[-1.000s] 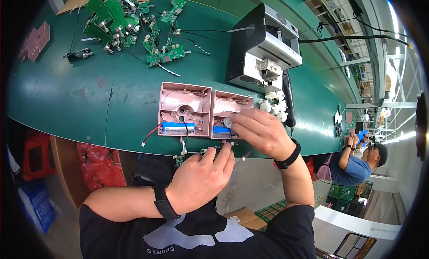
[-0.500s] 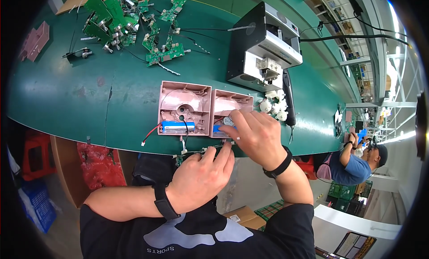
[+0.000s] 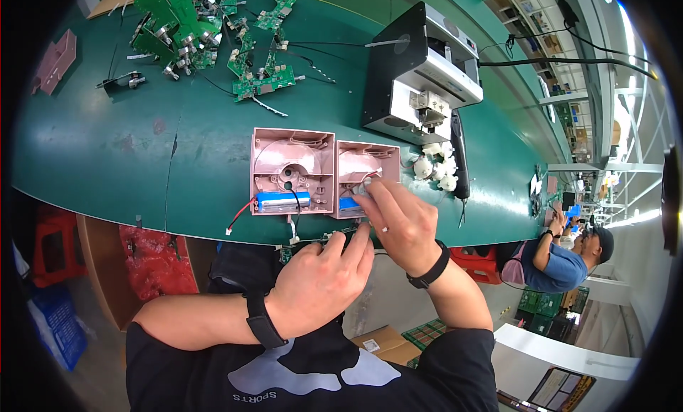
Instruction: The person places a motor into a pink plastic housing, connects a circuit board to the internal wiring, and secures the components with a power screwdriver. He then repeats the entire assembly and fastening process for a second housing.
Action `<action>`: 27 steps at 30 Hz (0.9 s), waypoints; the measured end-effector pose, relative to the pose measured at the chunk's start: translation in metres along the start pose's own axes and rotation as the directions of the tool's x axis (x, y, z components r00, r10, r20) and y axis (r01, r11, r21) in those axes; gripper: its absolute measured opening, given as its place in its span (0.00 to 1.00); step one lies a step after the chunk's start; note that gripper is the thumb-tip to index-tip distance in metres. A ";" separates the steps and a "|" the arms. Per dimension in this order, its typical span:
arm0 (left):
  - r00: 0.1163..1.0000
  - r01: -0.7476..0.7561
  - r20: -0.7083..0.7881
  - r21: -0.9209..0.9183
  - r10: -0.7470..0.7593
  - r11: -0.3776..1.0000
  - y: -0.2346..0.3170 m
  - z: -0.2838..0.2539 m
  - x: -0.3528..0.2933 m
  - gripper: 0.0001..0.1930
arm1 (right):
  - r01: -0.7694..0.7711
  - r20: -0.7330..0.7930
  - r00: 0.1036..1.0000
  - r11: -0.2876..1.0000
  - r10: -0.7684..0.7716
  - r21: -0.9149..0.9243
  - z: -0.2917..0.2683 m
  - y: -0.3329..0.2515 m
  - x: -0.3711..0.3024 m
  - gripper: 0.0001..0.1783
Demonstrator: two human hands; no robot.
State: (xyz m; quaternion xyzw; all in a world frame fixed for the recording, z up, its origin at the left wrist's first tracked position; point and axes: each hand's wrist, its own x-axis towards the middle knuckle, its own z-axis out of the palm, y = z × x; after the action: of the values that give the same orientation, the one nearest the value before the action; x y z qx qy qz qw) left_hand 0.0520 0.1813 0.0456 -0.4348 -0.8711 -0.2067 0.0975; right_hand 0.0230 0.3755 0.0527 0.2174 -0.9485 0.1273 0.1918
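Two pink plastic housings lie side by side near the table's front edge. The left housing point(image 3: 257, 159) holds a blue battery point(image 3: 283, 201) with a red and black lead. In the right housing point(image 3: 392, 154) another blue battery point(image 3: 348, 203) shows partly. My right hand point(image 3: 404, 220) reaches into this housing, thumb and fingers closed by a small greyish round part; what they grip is mostly hidden. My left hand point(image 3: 320, 280) has its fingers stretched out and apart, fingertips at the housing's near edge, over a green circuit board point(image 3: 286, 255). Its thumb is hidden.
Green circuit boards point(image 3: 174, 28) with wires are heaped at the far left. A black and silver machine point(image 3: 420, 77) stands behind the housings, with white plastic parts point(image 3: 442, 168) and a black tool point(image 3: 459, 156) beside it. A co-worker point(image 3: 558, 259) sits at the right.
My right hand has drawn slightly left and turned, uncovering more of the right housing and a red wire. Both housings appear shifted slightly left. My left hand stays almost still.
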 end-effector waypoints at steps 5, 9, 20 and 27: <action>1.000 0.006 -0.028 -0.151 -0.011 0.989 0.001 -0.015 -0.003 0.17 | 0.075 0.033 0.997 0.995 -0.073 -0.071 -0.017 -0.001 0.002 0.15; 0.990 0.109 0.008 -0.656 -0.137 0.747 -0.012 -0.042 -0.007 0.18 | 0.045 0.126 0.991 0.999 -0.047 0.013 -0.019 0.006 0.007 0.15; 0.864 0.358 0.407 -0.910 -0.295 -0.208 -0.053 -0.061 -0.035 0.24 | -0.015 0.064 0.998 1.000 0.014 0.019 -0.017 -0.003 -0.002 0.17; 0.832 0.414 0.500 -0.848 -0.241 -0.331 -0.053 -0.053 -0.041 0.23 | -0.049 0.022 0.999 0.997 0.048 0.055 -0.045 -0.009 0.001 0.20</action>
State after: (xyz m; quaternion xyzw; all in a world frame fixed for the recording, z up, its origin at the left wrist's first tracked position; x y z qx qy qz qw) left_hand 0.0340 0.0995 0.0640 -0.0888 -0.4724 -0.7882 -0.3844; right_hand 0.0399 0.3820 0.0949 0.2008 -0.9516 0.1561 0.1726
